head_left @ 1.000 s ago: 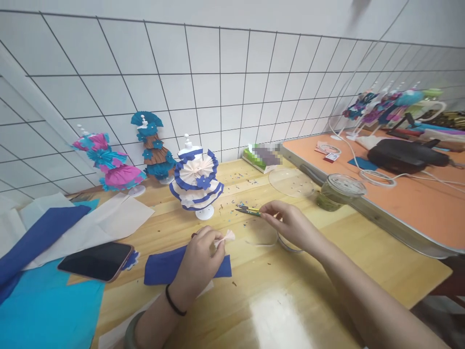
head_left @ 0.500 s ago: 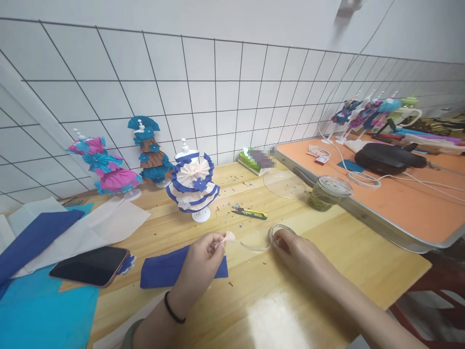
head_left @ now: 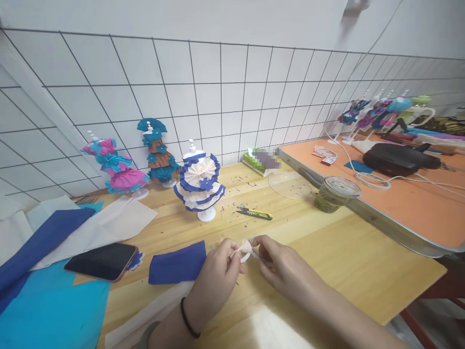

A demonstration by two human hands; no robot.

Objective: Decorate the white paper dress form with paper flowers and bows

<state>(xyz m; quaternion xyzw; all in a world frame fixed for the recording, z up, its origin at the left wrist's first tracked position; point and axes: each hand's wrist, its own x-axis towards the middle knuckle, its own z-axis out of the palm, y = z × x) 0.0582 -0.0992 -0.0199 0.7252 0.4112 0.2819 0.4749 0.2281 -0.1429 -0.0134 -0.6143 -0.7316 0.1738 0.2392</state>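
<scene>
Between finger and thumb, my left hand (head_left: 218, 271) pinches a small gathered piece of pale pink crepe paper (head_left: 246, 246), its fanned end pointing right. My right hand (head_left: 283, 264) grips a roll of tape (head_left: 253, 240), mostly hidden behind the fingers. A loose whitish strip of the tape (head_left: 245, 258) curls just under the paper, near my left thumb. Beyond both hands, yellow-and-green thread snips (head_left: 256, 213) lie on the wooden table (head_left: 327, 271). A small dress form (head_left: 201, 182) in pale pink and navy paper ruffles stands behind my left hand.
Navy paper (head_left: 178, 264) lies left of my left hand, with a phone (head_left: 101, 261) and blue sheets (head_left: 54, 310) farther left. Two more dressed forms stand by the wall. A clear lid (head_left: 290, 185), a round tub (head_left: 336, 194) and an orange table (head_left: 410, 203) are at right.
The snips, in my right hand at first, were put down on the table. My right hand then took the tape roll and brought it left to the crepe paper in my left hand.
</scene>
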